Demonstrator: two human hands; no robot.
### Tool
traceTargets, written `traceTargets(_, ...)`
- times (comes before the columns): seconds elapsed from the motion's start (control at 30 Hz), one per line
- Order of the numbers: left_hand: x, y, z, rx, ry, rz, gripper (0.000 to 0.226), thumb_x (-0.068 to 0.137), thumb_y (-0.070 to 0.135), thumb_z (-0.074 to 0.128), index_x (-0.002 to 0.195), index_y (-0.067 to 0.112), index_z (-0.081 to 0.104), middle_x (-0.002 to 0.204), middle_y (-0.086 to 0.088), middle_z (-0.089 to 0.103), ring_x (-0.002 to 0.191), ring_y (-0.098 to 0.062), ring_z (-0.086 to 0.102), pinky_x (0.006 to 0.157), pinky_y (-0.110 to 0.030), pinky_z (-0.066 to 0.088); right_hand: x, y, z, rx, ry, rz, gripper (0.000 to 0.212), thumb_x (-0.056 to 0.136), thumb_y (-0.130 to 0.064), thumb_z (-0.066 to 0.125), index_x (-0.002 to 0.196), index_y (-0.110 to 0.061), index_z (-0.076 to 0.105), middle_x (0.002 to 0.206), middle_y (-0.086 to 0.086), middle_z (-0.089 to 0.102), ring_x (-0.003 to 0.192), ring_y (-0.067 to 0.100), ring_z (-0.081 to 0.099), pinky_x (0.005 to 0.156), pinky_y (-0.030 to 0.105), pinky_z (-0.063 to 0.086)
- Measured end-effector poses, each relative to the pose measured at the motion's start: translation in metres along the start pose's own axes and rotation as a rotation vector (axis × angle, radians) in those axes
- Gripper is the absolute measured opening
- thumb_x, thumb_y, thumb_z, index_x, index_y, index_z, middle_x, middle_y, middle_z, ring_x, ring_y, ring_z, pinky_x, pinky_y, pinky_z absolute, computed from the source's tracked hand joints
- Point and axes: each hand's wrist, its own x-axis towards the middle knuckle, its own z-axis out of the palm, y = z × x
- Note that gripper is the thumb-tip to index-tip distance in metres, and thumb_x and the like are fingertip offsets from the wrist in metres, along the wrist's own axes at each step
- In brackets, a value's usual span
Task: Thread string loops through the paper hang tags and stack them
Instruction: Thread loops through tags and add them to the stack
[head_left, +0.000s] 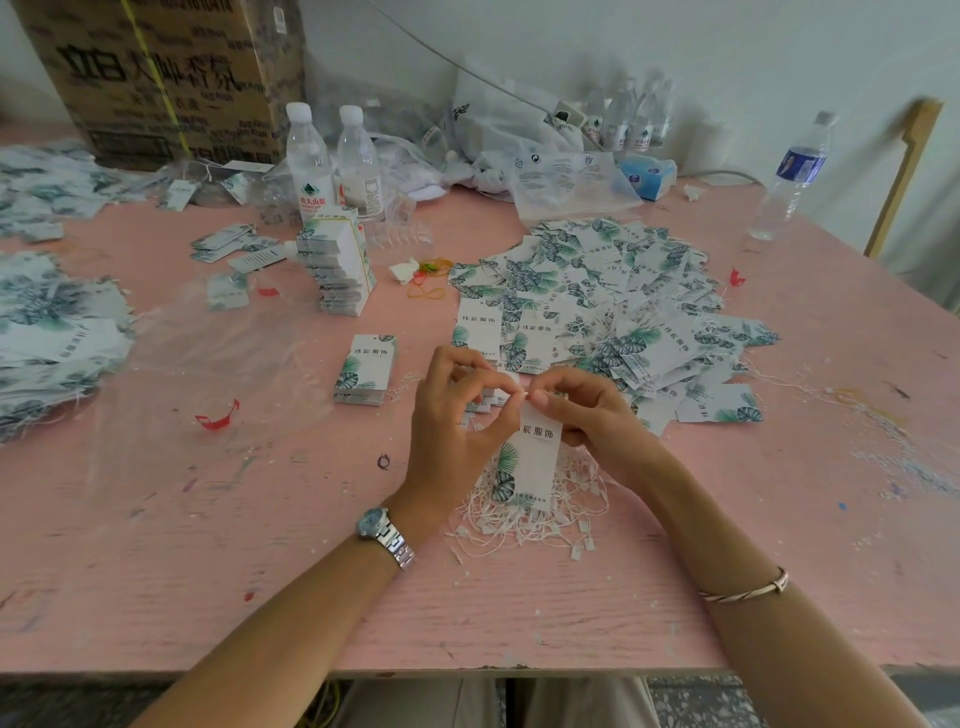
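Observation:
Above the pink table (208, 545), my right hand (592, 415) pinches the top of a white hang tag (535, 457) printed with green leaves. My left hand (457, 421) pinches something small and white at that tag's top edge, thumb against forefinger; a string cannot be made out there. Under the tag lies a heap of white string loops (535, 514). A small neat stack of tags (366, 370) sits to the left of my hands. A wide pile of loose tags (613, 312) spreads behind them.
A tall stack of tags (337, 265) stands mid-table, with two water bottles (332, 161) behind it. A cardboard box (161, 78) fills the back left. More tags (47, 332) lie at the left. Clear plastic sheet (218, 364), rubber bands (428, 283), another bottle (792, 176).

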Motion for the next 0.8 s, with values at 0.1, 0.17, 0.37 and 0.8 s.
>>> traceTargets(0.1,0.000,-0.001,0.001,0.019,0.001,0.021,0.018,0.089,0.026,0.070,0.092,0.008,0.074,0.104,-0.008,0.052,0.086,-0.018,0.056,0.079,-0.032,0.052,0.001,0.000,-0.001,-0.003,0.033,0.020,0.009,0.083,-0.031,0.076,0.082,-0.023,0.073,0.065,-0.001,0.058,0.052,0.015,0.032,0.047,0.025,0.018)
traceTargets(0.17,0.002,-0.003,-0.001,0.142,0.049,0.042,0.019,0.091,0.029,0.065,0.091,0.011,0.072,0.103,-0.005,0.055,0.084,-0.014,0.055,0.077,-0.035,0.049,0.001,0.000,-0.003,0.011,0.052,0.025,0.007,0.085,-0.026,0.074,0.079,-0.024,0.073,0.062,-0.003,0.058,0.052,0.013,0.030,0.045,0.020,0.020)
traceTargets(0.37,0.023,-0.031,-0.034,0.685,0.368,-0.078,0.016,0.096,0.026,0.054,0.100,0.014,0.065,0.104,-0.007,0.058,0.091,-0.021,0.051,0.076,-0.028,0.026,0.001,-0.002,-0.004,0.040,0.097,0.035,0.011,0.084,-0.020,0.069,0.076,-0.023,0.076,0.059,-0.005,0.058,0.049,0.008,0.036,0.044,0.015,0.025)
traceTargets(0.8,0.023,-0.066,-0.067,0.699,0.105,-0.755,0.062,0.088,0.055,0.066,0.133,0.013,0.062,0.133,-0.018,0.053,0.120,-0.040,0.046,0.097,-0.045,0.039,0.003,0.002,-0.009,0.040,0.070,0.039,0.006,0.082,-0.025,0.077,0.079,-0.020,0.076,0.054,-0.004,0.049,0.048,0.010,0.028,0.044,0.016,0.024)
